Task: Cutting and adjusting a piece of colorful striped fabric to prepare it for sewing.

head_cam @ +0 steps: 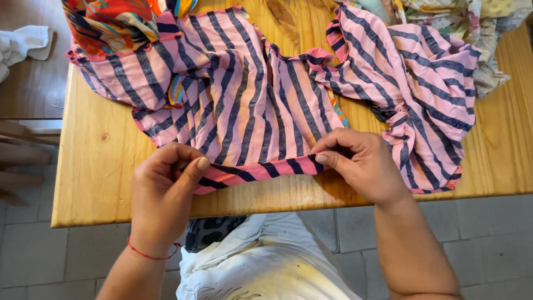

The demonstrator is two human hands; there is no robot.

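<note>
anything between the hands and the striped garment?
Nothing visible. Left hand and right hand both already pinch the near hem of the striped garment on the table. The colourful cloths lie at the far edge, away from the grip.

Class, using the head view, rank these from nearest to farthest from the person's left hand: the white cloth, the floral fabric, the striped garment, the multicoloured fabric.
From the left hand:
1. Striped garment: its hem is pinched in that hand.
2. Multicoloured fabric: top left of the table.
3. White cloth: far left, off the table.
4. Floral fabric: top right corner.
</note>
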